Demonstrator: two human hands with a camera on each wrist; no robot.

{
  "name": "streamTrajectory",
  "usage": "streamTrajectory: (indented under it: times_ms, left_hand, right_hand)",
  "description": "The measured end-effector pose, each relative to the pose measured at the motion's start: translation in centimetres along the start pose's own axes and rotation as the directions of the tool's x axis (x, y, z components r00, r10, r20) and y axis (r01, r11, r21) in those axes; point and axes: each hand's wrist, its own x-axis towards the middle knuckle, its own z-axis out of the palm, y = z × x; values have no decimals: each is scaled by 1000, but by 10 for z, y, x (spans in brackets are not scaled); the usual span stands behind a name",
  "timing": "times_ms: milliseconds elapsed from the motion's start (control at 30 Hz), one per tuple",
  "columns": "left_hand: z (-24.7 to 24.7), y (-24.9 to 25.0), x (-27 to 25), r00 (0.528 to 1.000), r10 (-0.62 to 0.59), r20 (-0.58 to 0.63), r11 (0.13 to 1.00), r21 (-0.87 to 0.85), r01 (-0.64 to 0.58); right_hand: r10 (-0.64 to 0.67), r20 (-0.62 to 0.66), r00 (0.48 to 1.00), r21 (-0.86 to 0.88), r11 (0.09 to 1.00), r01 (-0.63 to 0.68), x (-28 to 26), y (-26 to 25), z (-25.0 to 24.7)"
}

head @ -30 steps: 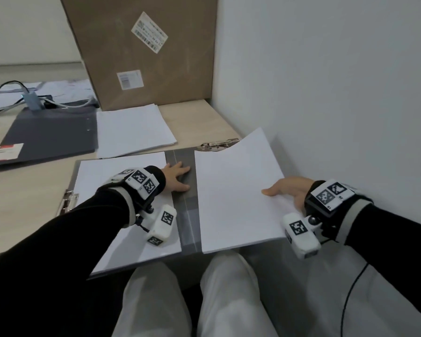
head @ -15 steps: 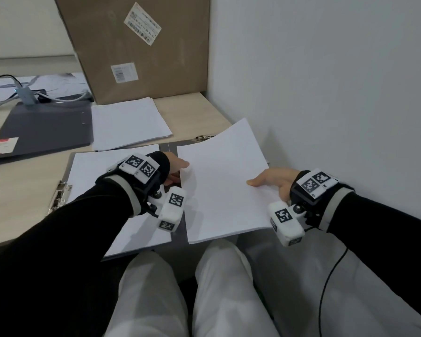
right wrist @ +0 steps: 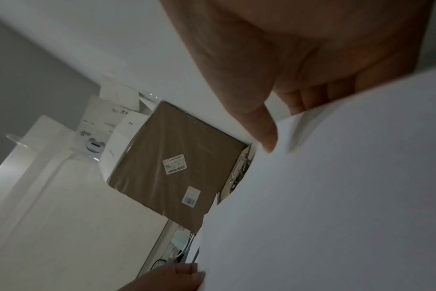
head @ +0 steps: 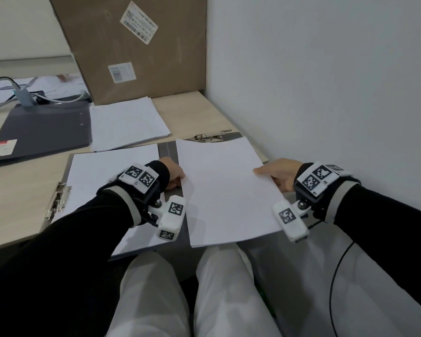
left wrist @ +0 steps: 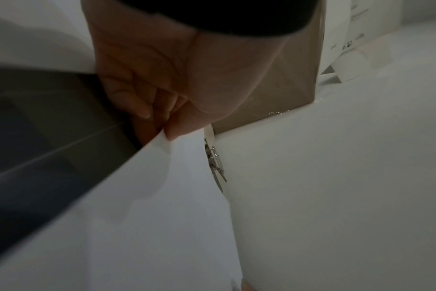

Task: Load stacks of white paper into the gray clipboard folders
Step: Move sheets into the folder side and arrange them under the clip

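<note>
- Centre of the head view: a stack of white paper (head: 225, 190), flat, matte and rectangular, is held over the right half of the open gray clipboard folder (head: 170, 152).
- Left hand (head: 174, 175) pinches the stack's left edge, thumb on top and fingers curled beneath (the left wrist view shows this pinch directly at (left wrist: 172, 126)).
- Right hand (head: 281, 176) grips the stack's right edge, thumb (right wrist: 264, 135) over the sheet and fingers (right wrist: 304, 98) under it.
- Left half of the folder carries a second paper stack (head: 100, 181), lying flat, with a metal clip (head: 58, 203) at its left edge.
- Upper centre of the head view: another metal clip (head: 210, 136), shiny and hinged, sits at the folder's far edge just beyond the held stack; both wrist views show it edge-on.
- Upper left of the head view: a closed dark gray folder (head: 41, 132) with a red-and-white label lies on the pale wood-grain table (head: 15, 190), touching a loose paper pile (head: 127, 122).
- Behind these stands a brown cardboard box (head: 136, 49) bearing two printed labels; the right wrist view alone shows white cartons (right wrist: 105, 126) beyond it.
- Cables and a small adapter (head: 23, 98) lie at the far left.
</note>
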Motion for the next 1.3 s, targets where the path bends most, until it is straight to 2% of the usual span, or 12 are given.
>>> streamTrajectory:
  times_ms: [67,167,233,300,367,433,567,1067,1300]
  left_hand:
    - [2,0,1,1000,19,-11,1000,-5,-19]
    - [5,2,-1,997,60,-53,998,35,-59]
    - [3,5,-2,978,150,-145,977,177,-123]
    - [-3,6,2,933,265,-242,926,334,-176]
    - [-9,5,8,911,310,-270,900,391,-190]
    - [-11,3,12,933,296,-206,880,438,-183]
    - [-11,-2,23,982,169,-86,851,515,-101]
    - [-22,-9,31,976,217,2,826,532,-184]
    - [-22,-2,24,965,264,7,795,565,-221]
  right_hand:
    - [3,-69,998,-5,1000,-4,4,0,-2]
    - [47,-93,995,-8,999,-48,13,2,-3]
    - [69,-93,993,23,998,-67,17,2,-5]
    - [71,-94,993,62,996,-65,20,2,-6]
    - [70,-78,994,95,993,-63,22,3,-7]
    - [68,-51,996,113,992,-62,25,4,-10]
    - [67,-25,997,129,990,-63,29,3,-13]
    - [59,-81,995,52,997,-55,54,-20,-8]
    - [3,-117,993,15,1000,-2,58,-17,-13]
